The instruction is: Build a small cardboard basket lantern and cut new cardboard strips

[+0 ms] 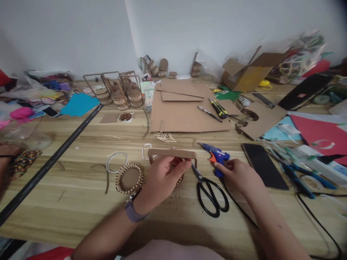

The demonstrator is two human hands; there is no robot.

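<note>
My left hand (165,175) is closed, its thumb and fingers pinched at a bent brown cardboard handle (173,153). Beneath that hand, a small round piece with a striped edge (179,179) is mostly hidden. My right hand (240,175) is closed around the grip of a blue glue gun (222,155) with an orange trigger; its nozzle points to the left. Between the hands lie black-handled scissors (211,193), blades toward the cardboard handle. Left of my left hand is a shallow round basket (130,178) edged with pale sticks, with a white ring (117,161) behind it.
Cardboard sheets (176,115) bear a pen (210,113) and a yellow cutter (219,109). Small handled baskets (119,95) stand at back left. A black phone (264,166), pliers (298,180) and a power strip (322,164) lie right. Another person's hand (9,150) is far left.
</note>
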